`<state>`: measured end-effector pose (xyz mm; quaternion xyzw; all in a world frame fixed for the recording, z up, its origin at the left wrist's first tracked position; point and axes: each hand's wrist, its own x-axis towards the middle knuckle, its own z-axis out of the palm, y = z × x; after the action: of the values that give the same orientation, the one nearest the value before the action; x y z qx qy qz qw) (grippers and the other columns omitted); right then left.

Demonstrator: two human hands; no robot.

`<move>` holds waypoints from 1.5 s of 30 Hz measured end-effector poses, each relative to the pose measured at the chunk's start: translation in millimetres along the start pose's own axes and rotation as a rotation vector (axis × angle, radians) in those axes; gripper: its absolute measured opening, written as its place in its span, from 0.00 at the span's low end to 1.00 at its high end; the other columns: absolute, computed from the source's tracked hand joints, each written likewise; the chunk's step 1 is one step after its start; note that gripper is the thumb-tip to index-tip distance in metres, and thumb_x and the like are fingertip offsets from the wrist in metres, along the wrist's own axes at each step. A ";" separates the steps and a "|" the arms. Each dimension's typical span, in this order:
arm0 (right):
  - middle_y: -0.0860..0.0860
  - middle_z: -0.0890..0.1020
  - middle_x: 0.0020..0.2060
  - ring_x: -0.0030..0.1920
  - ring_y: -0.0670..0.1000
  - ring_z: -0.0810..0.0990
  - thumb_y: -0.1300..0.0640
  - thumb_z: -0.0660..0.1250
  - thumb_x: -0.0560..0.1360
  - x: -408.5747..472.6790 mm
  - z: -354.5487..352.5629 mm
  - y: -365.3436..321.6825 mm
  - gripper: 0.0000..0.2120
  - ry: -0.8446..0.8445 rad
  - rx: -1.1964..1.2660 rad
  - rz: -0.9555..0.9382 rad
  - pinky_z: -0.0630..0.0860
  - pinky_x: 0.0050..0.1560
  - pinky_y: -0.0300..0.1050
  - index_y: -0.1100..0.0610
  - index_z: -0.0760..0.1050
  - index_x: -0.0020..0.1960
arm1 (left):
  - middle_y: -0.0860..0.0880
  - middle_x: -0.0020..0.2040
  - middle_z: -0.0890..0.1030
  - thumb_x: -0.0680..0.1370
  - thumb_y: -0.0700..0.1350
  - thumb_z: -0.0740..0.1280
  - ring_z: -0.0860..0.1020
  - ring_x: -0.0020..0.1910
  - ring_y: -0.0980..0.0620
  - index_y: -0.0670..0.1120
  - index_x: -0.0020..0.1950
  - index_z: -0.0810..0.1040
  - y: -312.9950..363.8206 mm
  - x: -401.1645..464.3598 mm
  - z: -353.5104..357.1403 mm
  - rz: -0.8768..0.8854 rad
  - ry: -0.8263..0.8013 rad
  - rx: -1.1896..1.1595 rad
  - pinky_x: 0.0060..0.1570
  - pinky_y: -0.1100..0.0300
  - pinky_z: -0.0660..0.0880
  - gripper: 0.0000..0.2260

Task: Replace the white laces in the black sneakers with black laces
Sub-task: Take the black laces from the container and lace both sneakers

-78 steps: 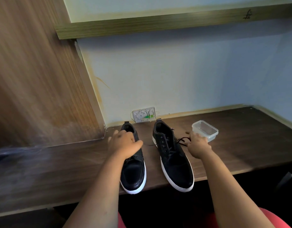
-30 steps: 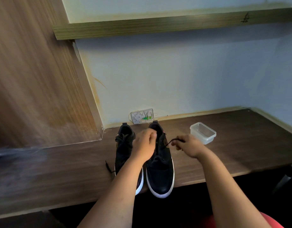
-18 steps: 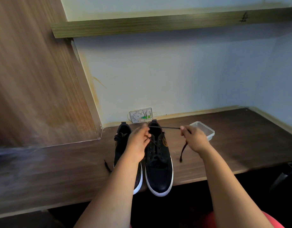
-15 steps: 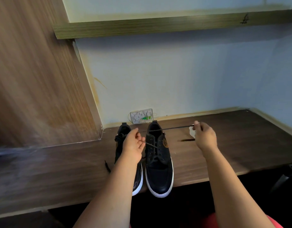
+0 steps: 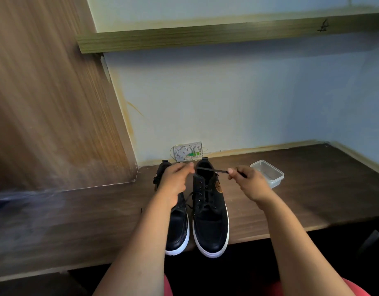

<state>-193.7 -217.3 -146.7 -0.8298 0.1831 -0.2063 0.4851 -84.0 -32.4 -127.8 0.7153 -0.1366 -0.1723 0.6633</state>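
left hand [image 5: 175,180] + right hand [image 5: 248,182] each pinch black lace [image 5: 212,170] | hands closer than 0.5 s ago, span shorter | over right sneaker [image 5: 210,210] collar, on desk [image 5: 312,199] | left sneaker [image 5: 178,227] touching alongside | likely tying

Two sneakers stand side by side on the desk [image 5: 302,201] before me, toes at the near edge, heels toward the far wall. My left hand [image 5: 175,182] is over the left sneaker [image 5: 178,229]; my right hand [image 5: 250,184] is just right of the right sneaker [image 5: 210,218]. A lace [image 5: 214,170] runs between my hands above that sneaker's opening. A container [image 5: 269,174] sits right of my right hand. A wall plate [image 5: 187,151] lies behind the heels, a shelf [image 5: 205,35] overhead.
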 end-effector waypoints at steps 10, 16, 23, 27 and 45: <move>0.36 0.79 0.27 0.31 0.36 0.76 0.54 0.76 0.70 -9.2 35.4 -14.0 0.05 0.026 0.015 -0.155 0.69 0.35 0.27 0.50 0.81 0.37 | 0.55 0.57 0.79 0.82 0.51 0.61 0.75 0.58 0.57 0.53 0.61 0.78 -9.0 -9.0 9.3 0.204 -0.214 0.462 0.58 0.60 0.71 0.11; 0.44 0.77 0.29 0.30 0.40 0.73 0.50 0.75 0.70 -8.1 49.5 -16.1 0.10 0.106 -0.098 -0.242 0.68 0.31 0.31 0.55 0.78 0.38 | 0.52 0.38 0.72 0.83 0.48 0.59 0.69 0.37 0.56 0.45 0.51 0.80 -14.0 -9.7 12.2 0.043 -0.259 0.290 0.40 0.62 0.70 0.12; 0.46 0.79 0.39 0.40 0.46 0.76 0.52 0.70 0.75 17.8 51.9 -13.6 0.04 -0.101 -0.301 -0.168 0.69 0.38 0.37 0.50 0.76 0.43 | 0.48 0.49 0.81 0.82 0.44 0.61 0.76 0.49 0.54 0.47 0.47 0.81 -24.9 1.5 -2.6 0.156 -0.078 0.608 0.47 0.61 0.70 0.09; 0.51 0.74 0.52 0.56 0.54 0.73 0.45 0.68 0.74 24.8 58.0 -5.3 0.15 -0.115 -0.677 -0.150 0.74 0.56 0.50 0.52 0.77 0.56 | 0.48 0.50 0.82 0.80 0.41 0.60 0.78 0.50 0.50 0.42 0.45 0.79 -36.6 5.4 1.7 0.167 0.002 0.758 0.50 0.58 0.74 0.10; 0.53 0.72 0.62 0.66 0.58 0.67 0.48 0.61 0.78 30.1 71.3 11.9 0.14 -0.267 -0.570 0.035 0.65 0.65 0.52 0.42 0.74 0.62 | 0.43 0.52 0.74 0.81 0.38 0.58 0.74 0.52 0.43 0.40 0.52 0.77 -48.6 9.3 27.0 0.425 0.050 1.221 0.44 0.55 0.71 0.09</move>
<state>-132.3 -185.9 -183.9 -0.9488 0.1824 -0.0277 0.2564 -88.8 -56.7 -178.4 0.9251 -0.3330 0.0882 0.1598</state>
